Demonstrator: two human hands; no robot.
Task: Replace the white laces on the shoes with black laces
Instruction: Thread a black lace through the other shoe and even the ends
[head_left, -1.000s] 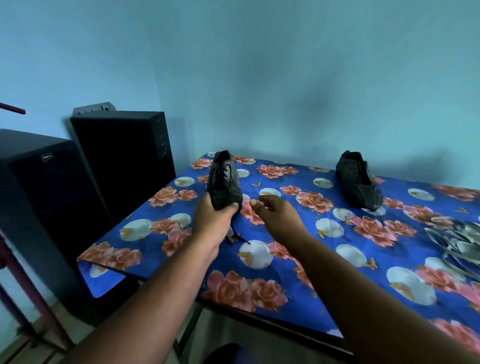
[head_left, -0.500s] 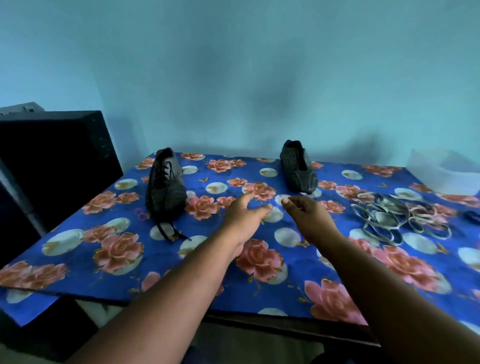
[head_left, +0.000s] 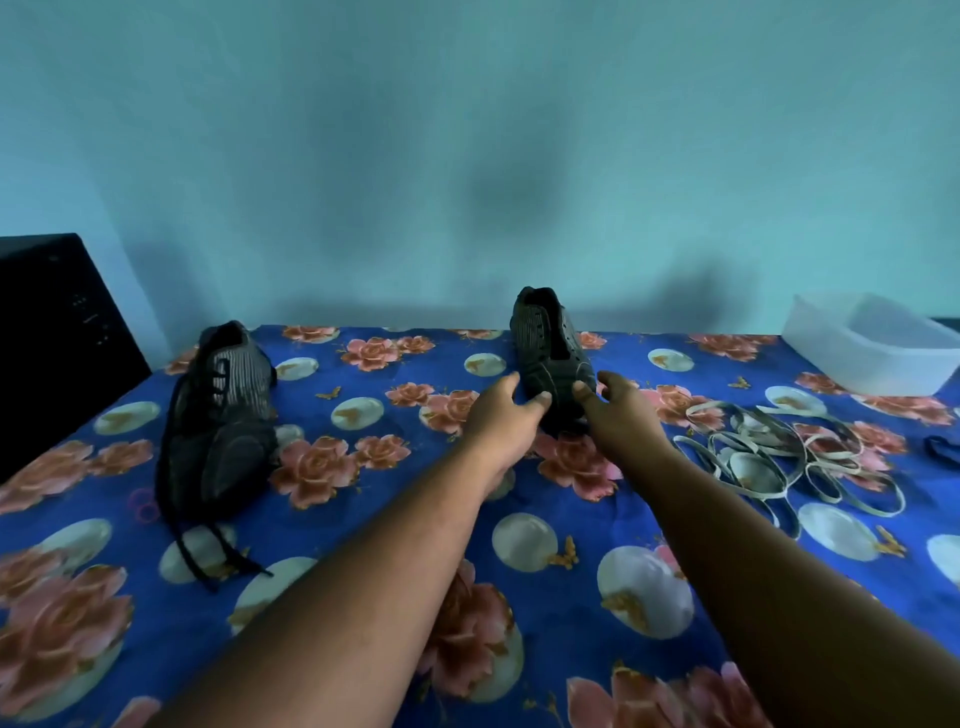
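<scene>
Two black shoes stand on the desk (head_left: 363, 525): laced shoe (head_left: 221, 415) and unlaced shoe (head_left: 550, 353). Left hand (head_left: 501, 415) and right hand (head_left: 618, 410), both spread, touch the unlaced one's toe. No writing is readable.

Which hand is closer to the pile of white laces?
Right. The right hand is at the toe of the far shoe, just left of the white laces. The left hand is on the shoe's other side, farther from them.
</scene>
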